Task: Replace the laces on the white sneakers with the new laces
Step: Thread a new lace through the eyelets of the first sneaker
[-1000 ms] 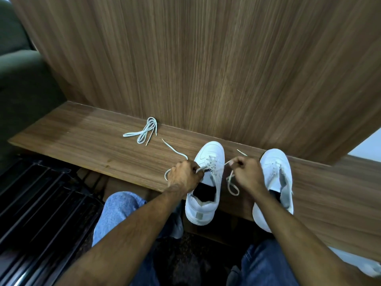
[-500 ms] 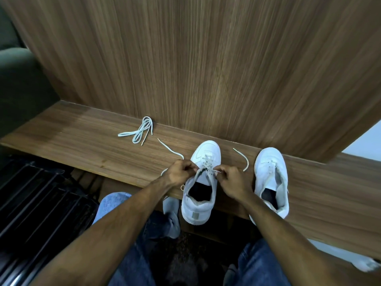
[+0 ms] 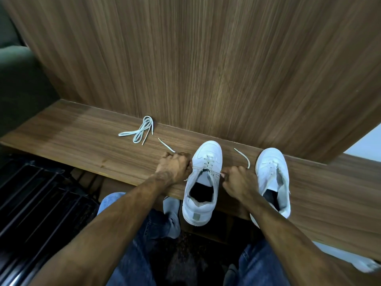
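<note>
Seated at a wooden bench [image 3: 72,141], I work a lace [image 3: 209,164] through the left-hand sneaker [image 3: 203,182] of a white pair, at lower centre of the frame. My left hand [image 3: 175,167] is clenched around one run of that lace, knuckles against the shoe's side; its free tip trails toward the upper left across the wood. My right hand [image 3: 237,182] pinches the other run just beside the upper eyelets, and that end curls away toward the right, between the two shoes. The second sneaker [image 3: 273,176] stands at right of frame, its tongue loose; whether it is fully laced I cannot tell. A spare lace [image 3: 140,132], bundled in loops, lies apart at centre left, close to the wall panel [image 3: 206,58].

The risks from here look modest but real. Both heels overhang the bench edge, so a hard tug toward me could tip the shoe I am working on off the wood and onto my lap. Uneven pulling would leave one end too short to tie. A missed eyelet or a twisted crossing would mean unthreading again.
</note>
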### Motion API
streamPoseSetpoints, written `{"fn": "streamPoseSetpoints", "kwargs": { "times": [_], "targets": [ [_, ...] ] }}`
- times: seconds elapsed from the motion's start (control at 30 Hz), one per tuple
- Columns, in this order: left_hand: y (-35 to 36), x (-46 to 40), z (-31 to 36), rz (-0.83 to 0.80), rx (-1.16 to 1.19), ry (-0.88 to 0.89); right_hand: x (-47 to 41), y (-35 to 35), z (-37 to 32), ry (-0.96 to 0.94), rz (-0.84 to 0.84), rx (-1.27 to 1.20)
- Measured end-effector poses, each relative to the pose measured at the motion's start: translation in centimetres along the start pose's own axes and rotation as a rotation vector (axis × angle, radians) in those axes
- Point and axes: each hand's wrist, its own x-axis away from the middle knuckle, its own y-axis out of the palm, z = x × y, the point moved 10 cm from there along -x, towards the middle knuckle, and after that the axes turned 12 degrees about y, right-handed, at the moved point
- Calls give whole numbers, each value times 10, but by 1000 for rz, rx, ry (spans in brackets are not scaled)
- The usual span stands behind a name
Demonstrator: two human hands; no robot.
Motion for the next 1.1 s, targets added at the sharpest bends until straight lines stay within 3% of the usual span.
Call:
{"fn": "streamPoseSetpoints", "kwargs": {
  "times": [0.1, 0.23, 0.3, 0.37, 0.5, 0.57, 0.63, 0.8, 0.93, 1.0, 1.1],
  "targets": [
    [-5, 2, 0, 52, 36, -51, -3, 5, 9, 58, -120, -262],
    [-25, 12, 3, 313, 254, -120, 1, 3, 27, 250, -450, -1073],
    [-35, 17, 22, 398, 389, -56, 3, -20, 27, 245, -485, -1305],
    [-29, 12, 51, 361, 584, 74, 4, -41, 22, 229, -506, -1471],
    [-19, 3, 112, 298, 1182, 223, 4, -65, 8, 283, -462, -1725],
    [-18, 4, 127, 238, 1440, 163, 3, -70, 4, 298, -412, -1778],
    [-14, 4, 131, 181, 1478, 139, 1, -70, 7, 319, -385, -1803],
    [-21, 7, 85, 191, 1208, 144, -11, -56, 50, 434, -304, -1758],
    [-23, 11, 22, 205, 1039, 41, -16, -28, 93, 570, -274, -1700],
    [-24, 13, -1, 223, 990, -3, -16, -18, 101, 568, -245, -1542],
    [-28, 12, -6, 242, 992, 3, -18, -31, 93, 398, -61, -1046]
  ]
}}
